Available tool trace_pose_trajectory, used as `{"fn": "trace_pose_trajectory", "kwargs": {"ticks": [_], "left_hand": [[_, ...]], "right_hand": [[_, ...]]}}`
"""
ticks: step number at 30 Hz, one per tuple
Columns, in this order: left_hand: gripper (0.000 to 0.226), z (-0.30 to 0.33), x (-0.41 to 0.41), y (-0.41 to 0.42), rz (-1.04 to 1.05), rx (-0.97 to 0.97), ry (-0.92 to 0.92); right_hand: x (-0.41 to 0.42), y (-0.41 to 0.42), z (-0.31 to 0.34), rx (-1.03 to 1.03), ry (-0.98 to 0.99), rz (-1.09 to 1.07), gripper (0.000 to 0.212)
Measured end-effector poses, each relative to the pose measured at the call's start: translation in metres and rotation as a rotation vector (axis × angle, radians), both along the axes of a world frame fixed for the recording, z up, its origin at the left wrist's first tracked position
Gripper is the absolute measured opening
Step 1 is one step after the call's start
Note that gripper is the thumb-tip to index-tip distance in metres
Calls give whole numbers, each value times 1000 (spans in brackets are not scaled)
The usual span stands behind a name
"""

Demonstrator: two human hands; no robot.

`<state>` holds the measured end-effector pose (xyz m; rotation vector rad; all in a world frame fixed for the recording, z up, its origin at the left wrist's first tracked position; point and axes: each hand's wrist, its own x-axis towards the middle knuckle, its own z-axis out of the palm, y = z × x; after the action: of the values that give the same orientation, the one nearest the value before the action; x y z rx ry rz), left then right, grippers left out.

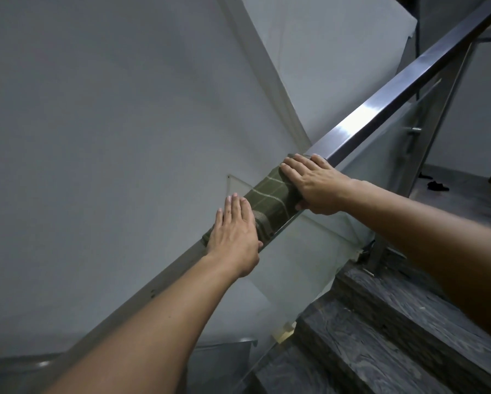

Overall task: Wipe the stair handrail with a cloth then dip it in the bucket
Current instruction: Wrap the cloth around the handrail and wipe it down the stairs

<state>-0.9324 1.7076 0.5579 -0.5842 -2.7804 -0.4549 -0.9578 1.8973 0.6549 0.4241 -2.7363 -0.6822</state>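
Observation:
A square steel handrail [386,109] climbs from the lower left to the upper right. A green checked cloth [270,203] is wrapped over the rail near the middle of the view. My left hand [235,237] presses flat on the cloth's lower end, fingers together, thumb tucked under the rail. On the cloth's upper end lies my right hand [315,186], its fingers over the top of the rail and its thumb below. No bucket is in view.
A glass panel [380,166] hangs under the rail, fixed to a slanted steel post [426,155]. Dark stone steps [380,322] rise at the lower right. A grey wall [110,123] fills the left. Small dark items [437,185] lie on the landing at the right.

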Motion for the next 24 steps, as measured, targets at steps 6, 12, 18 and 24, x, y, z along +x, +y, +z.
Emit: {"fn": "trace_pose_trajectory", "kwargs": {"ticks": [6,12,18,24], "left_hand": [[89,-21,13,-32,-6,26,-19],[88,-44,22,-61,-2,42,-25],[90,-68,31,-97,-40,98,-17],[87,-95,42,-146,-94,95,-48]], "right_hand": [[10,-29,-20,10,-7,13,92],[21,-58,-42,47,13,29,93],[35,-92,-66,66,19,28,92],[50,-132,-95,84,22,19,93]]}}
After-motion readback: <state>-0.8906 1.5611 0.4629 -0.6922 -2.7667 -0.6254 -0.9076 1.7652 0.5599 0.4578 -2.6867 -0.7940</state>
